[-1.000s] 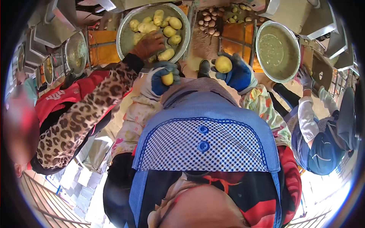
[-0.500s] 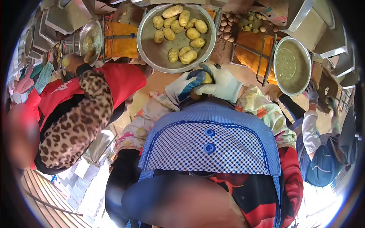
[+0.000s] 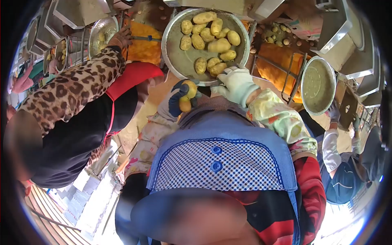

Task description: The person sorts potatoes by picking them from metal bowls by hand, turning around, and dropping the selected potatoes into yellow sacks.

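Note:
My left hand [image 3: 176, 100], in a blue and white glove, is closed around a pale-yellow potato [image 3: 190, 90]. A second, browner potato [image 3: 185, 104] shows just below it in the same grip. My right hand [image 3: 237, 85], in a white glove, is at the near rim of a large metal basin [image 3: 175, 67]. Its fingers look apart and I see nothing in them. Several potatoes [image 3: 219, 45] lie in the basin, the closest just beyond my right fingertips. A blue checked apron [image 3: 220, 161] covers my front, below both hands.
At left a co-worker's leopard-print sleeve [image 3: 77, 87] reaches toward a smaller basin [image 3: 92, 38]. Another basin [image 3: 318, 85] stands at right, near a second co-worker's gloved hand [image 3: 333, 112]. Orange cloths [image 3: 277, 67] hang on metal frames. Loose potatoes [image 3: 277, 34] lie on the ground beyond.
My hands have moved apart: the left, with the potatoes, down and left, the right up to the basin rim. The left co-worker's arm has stretched forward. The view has shifted slightly.

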### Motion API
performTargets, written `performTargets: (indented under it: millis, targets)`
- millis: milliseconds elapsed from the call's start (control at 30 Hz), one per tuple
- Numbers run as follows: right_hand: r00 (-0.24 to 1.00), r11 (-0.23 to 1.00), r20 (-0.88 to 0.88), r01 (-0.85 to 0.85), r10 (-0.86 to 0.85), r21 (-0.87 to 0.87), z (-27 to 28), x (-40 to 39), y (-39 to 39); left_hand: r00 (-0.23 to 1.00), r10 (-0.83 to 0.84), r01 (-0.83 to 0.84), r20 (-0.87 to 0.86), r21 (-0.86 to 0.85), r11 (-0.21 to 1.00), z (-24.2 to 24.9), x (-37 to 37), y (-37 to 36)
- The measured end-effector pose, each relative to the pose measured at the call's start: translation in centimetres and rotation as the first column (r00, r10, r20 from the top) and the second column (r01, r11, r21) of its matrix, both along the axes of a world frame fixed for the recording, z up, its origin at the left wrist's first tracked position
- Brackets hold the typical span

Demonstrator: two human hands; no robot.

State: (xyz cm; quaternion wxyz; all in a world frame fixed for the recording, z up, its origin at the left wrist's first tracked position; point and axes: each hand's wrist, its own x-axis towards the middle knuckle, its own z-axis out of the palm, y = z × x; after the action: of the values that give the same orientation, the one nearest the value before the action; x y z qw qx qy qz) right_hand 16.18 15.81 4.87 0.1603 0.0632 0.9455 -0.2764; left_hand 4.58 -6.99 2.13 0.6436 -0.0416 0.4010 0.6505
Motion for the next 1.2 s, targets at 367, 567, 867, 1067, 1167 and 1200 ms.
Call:
performTargets:
  millis: [367,567,867,1067,1167,1200]
  targets:
    - [0.999,0.997,-0.050,-0.012,0.009,-0.071,-2.6,-0.5,-3.8,0.984,0.171,-0.164,0.055,-0.114,0.980,-1.7,-0.9,-1.9]
    - [0.999,0.998,-0.031,0.031,-0.032,-0.048,-2.4,-0.4,-3.0,0.998,0.057,-0.058,-0.023,-0.060,0.996,-1.9,-2.3,-2.4]
    - [0.956,0.965,-0.192,0.243,-0.221,0.099,-4.2,-4.1,-3.9,0.998,0.066,-0.067,-0.009,-0.087,0.994,-3.1,-2.5,-3.0]
    - [0.958,0.953,0.097,0.249,-0.268,0.173,-6.3,-9.0,-1.3,0.884,0.180,-0.206,0.432,0.015,0.978,-3.4,-2.6,-2.9]
    - [0.921,0.966,0.313,0.181,-0.233,0.187,-6.3,-10.9,0.2,0.882,0.185,-0.237,0.434,0.068,0.969,-3.3,-2.4,-2.1]
    - [0.880,0.972,0.422,0.156,-0.219,0.178,-6.3,-11.1,0.3,0.895,0.178,-0.234,0.409,0.092,0.968,-3.2,-2.2,-1.8]
